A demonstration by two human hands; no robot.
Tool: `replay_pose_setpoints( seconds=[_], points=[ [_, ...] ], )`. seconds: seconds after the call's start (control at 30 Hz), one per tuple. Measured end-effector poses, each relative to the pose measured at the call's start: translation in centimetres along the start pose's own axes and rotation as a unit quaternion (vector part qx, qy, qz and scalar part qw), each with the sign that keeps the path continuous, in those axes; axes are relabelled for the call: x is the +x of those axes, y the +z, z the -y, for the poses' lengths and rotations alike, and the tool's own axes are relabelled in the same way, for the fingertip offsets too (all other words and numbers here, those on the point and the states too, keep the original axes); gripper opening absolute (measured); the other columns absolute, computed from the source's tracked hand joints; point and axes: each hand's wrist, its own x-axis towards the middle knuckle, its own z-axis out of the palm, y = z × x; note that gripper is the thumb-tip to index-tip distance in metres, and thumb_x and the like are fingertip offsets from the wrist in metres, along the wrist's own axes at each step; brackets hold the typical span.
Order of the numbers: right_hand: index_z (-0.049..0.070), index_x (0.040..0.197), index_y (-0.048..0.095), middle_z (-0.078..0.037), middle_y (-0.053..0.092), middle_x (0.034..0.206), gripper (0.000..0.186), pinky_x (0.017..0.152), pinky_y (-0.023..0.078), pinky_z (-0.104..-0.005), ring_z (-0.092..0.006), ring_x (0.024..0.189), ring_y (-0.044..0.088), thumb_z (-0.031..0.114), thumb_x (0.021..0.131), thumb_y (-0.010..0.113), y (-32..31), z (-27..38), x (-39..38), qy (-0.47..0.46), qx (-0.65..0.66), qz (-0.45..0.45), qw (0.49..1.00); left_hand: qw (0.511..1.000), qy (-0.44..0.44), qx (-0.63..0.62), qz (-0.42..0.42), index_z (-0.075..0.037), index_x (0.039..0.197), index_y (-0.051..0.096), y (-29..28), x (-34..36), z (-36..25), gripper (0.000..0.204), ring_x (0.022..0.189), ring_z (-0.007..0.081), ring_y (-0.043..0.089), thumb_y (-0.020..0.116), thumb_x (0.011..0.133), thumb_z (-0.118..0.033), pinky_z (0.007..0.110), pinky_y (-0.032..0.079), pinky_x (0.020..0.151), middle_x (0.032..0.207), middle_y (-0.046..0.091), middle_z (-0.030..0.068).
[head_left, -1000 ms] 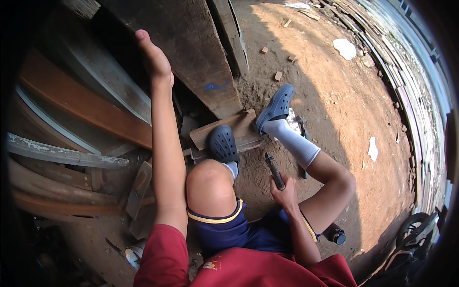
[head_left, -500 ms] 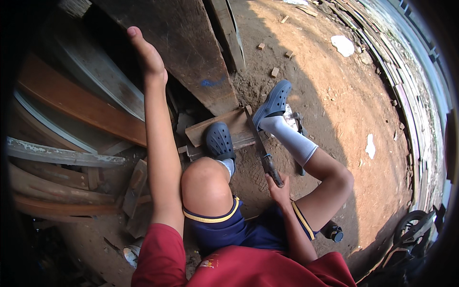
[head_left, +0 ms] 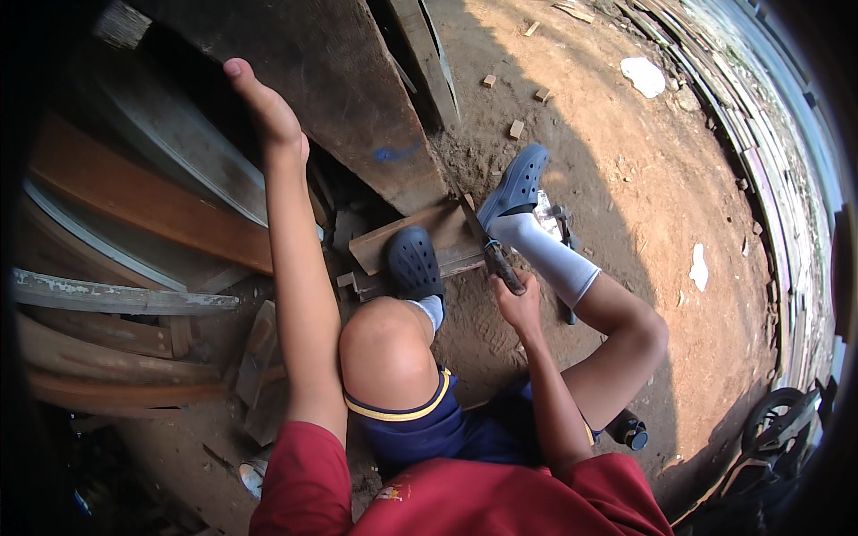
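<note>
My right hand [head_left: 520, 304] is wrapped round the dark handle of a handsaw [head_left: 474, 221]. The saw's blade points up and away, lying across a short wooden plank [head_left: 375, 247] by its right end. My left shoe, a dark blue clog [head_left: 414, 262], presses on that plank, while the right clog [head_left: 517, 183] is just right of the blade. Raised at the upper left, my left hand [head_left: 273, 116] has its thumb stretched out beside a large dark board [head_left: 357, 98]. Its other fingers are mostly hidden, and I see nothing held in it.
Curved wooden planks [head_left: 152, 192] are stacked at the left. A tool like a hammer [head_left: 569, 237] lies beside my right leg. Small wood blocks [head_left: 517, 129] dot the dirt. A black cylinder [head_left: 633, 433] lies near my right thigh; a wheeled thing [head_left: 776, 420] stands far right.
My right hand has pushed the saw forward and slightly left, so the handle is nearer the plank. The left hand stays raised, with little movement.
</note>
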Motion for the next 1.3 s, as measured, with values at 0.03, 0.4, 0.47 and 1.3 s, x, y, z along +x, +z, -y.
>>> replay_pose_setpoints(
  seconds=[0.03,0.4,0.47,1.3],
  points=[
    [-0.005,0.070,0.057,-0.012,0.047,0.051,0.024,0.053,0.040,-0.0355,-0.0178,0.049,0.048,0.018,0.076,0.062,-0.2,0.0,0.3,-0.001,-0.007,0.010,1.000,1.000,0.005,-0.003,-0.001,-0.003,0.147,-0.001,0.1,0.2,0.1,0.103,0.142,0.0271,0.001,0.027,0.082,-0.079,0.039,0.006,0.114,0.154,-0.003,0.0147],
    [-0.006,0.067,0.052,-0.016,0.042,0.051,0.026,0.053,0.040,-0.0376,-0.0167,0.048,0.041,0.017,0.077,0.061,4.3,1.9,1.5,-0.035,-0.019,0.022,0.999,1.000,-0.013,0.002,0.000,-0.004,0.147,-0.005,0.3,-0.1,0.0,0.104,0.142,0.0271,-0.004,0.023,0.081,-0.080,0.039,0.002,0.115,0.154,-0.008,0.0151],
    [-0.005,0.067,0.052,-0.015,0.042,0.051,0.026,0.053,0.039,-0.0368,-0.0161,0.048,0.040,0.017,0.077,0.061,4.7,1.6,1.5,-0.024,-0.004,0.017,1.000,1.000,-0.003,0.008,0.000,-0.005,0.147,-0.006,0.4,-0.1,-0.1,0.104,0.142,0.0270,-0.004,0.023,0.081,-0.080,0.040,0.001,0.114,0.154,-0.009,0.0147],
    [-0.008,0.100,0.059,-0.016,0.064,0.088,0.044,0.073,0.048,-0.0327,-0.0217,0.080,0.062,0.028,0.077,0.068,3.1,3.7,8.1,0.076,-0.048,0.063,0.994,1.000,0.019,-0.010,-0.008,-0.002,0.147,0.002,0.4,0.0,-0.1,0.102,0.142,0.0270,0.002,0.029,0.083,-0.077,0.039,0.006,0.114,0.154,-0.001,0.0148]
  ],
)
